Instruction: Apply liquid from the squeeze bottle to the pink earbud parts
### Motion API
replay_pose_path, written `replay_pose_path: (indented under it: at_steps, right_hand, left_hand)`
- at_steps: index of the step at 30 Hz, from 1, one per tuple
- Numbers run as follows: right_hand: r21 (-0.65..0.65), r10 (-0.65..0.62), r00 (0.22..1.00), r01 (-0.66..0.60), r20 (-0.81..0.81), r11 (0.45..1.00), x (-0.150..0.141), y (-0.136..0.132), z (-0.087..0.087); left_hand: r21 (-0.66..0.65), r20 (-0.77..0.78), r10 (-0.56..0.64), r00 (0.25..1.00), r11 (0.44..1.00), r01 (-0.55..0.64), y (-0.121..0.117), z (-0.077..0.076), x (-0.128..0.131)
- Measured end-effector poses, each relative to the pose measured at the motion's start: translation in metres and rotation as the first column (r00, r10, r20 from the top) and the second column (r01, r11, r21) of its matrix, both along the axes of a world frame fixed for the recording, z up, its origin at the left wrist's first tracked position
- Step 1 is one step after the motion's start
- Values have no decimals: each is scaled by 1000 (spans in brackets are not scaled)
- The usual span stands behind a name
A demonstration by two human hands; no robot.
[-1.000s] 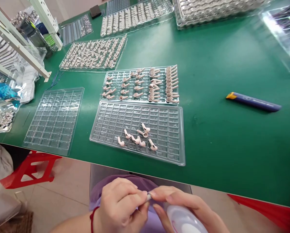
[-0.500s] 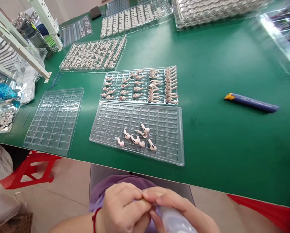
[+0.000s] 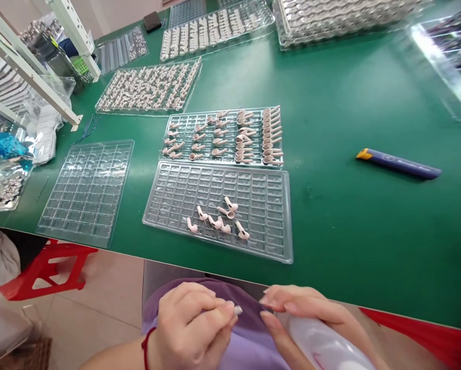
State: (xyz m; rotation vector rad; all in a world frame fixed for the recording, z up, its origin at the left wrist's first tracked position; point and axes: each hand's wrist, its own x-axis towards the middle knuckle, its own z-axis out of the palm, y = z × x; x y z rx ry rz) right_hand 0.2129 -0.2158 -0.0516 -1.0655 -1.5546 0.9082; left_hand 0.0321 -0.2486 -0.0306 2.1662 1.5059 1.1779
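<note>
Partly inside left hand [image 3: 195, 326], pale piece [image 3: 238, 310]

Below the grey tray [image 3: 263, 210], the small part [image 3: 238, 310] is mostly hidden by the left hand [image 3: 194, 324], and the translucent object [image 3: 326, 341] is cut off by the bottom edge. Right of the tray, the blue tool's [image 3: 400, 163] print [image 3: 409, 166] is blurred.

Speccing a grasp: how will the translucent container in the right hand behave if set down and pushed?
The container may roll, since its visible side is rounded. Its smooth-looking, translucent wall suggests plastic, so probably light and perhaps slightly squeezable. Any contents can't be made out.
</note>
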Motion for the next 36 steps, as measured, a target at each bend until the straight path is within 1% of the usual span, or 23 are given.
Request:
replay_pose_path:
  at_steps: [7, 10, 12, 13, 14, 15, 16, 17, 18, 19, 20, 21, 22, 24, 28, 30, 32, 34, 36]
  right_hand:
    - [-84, 49, 999, -50, -22, 995, -6, 0, -1]
    - [-92, 58, 997, -62, -44, 994, -7, -2, -2]
    - [-91, 51, 997, -56, -52, 994, -9, -2, -3]
    - [-87, 52, 997, -57, -56, 995, -9, -2, -3]
    - [-87, 56, 997, -61, -58, 994, -10, -1, -3]
    - [-93, 62, 996, -68, -57, 993, -11, 0, -3]
    - [-94, 72, 996, -77, -55, 993, -11, 0, -3]
    - [-94, 86, 995, -91, -52, 991, -12, 1, -4]
    - [-89, 101, 994, -105, -48, 991, -12, 1, -4]
    - [-80, 117, 992, -120, -44, 990, -12, 1, -5]
    - [-66, 129, 991, -132, -41, 989, -12, 1, -7]
    - [-57, 145, 989, -147, -37, 988, -12, 1, -8]
    - [-52, 157, 987, -158, -32, 986, -11, 1, -10]
    - [-57, 191, 981, -191, -21, 980, -9, -1, -13]
    - [-66, 279, 960, -280, -20, 958, -7, -3, -18]
    - [-35, 297, 955, -297, 7, 954, -7, -3, -19]
    - [29, 285, 956, -288, 69, 957, -8, 0, -18]
    - [110, 249, 958, -265, 142, 958, -10, 4, -18]
    - [192, 195, 956, -239, 220, 952, -13, 7, -19]
  left_hand:
    - [-31, 30, -17, 999, 999, 18, 2, 0, -1]
    - [-41, 48, -25, 999, 999, 27, 3, 1, -1]
    - [-87, 118, -28, 993, 995, 38, 3, 1, -1]
    - [-149, 177, -11, 984, 988, 38, 2, 1, -1]
    - [-247, 248, 27, 968, 968, 36, 2, 0, 0]
    - [-368, 323, 92, 942, 929, 35, 1, -1, 0]
    - [-497, 391, 177, 903, 867, 45, 0, -3, 1]
    - [-614, 445, 271, 853, 786, 70, -1, -5, 2]
    - [-704, 488, 364, 793, 701, 111, -2, -7, 2]
    - [-760, 524, 444, 727, 629, 163, -2, -9, 3]
    - [-789, 552, 507, 663, 575, 217, -3, -12, 4]
    - [-801, 572, 555, 605, 537, 265, -3, -14, 4]
    - [-804, 585, 589, 557, 512, 303, -4, -16, 4]
    - [-796, 606, 631, 484, 489, 358, -4, -20, 5]
    - [-776, 622, 678, 393, 466, 424, -4, -26, 4]
    - [-774, 619, 690, 374, 457, 438, -4, -27, 4]
    - [-780, 609, 697, 378, 440, 445, -4, -29, 3]
    - [-795, 587, 706, 395, 414, 443, -3, -30, 3]
    - [-810, 564, 727, 392, 394, 435, -2, -32, 4]
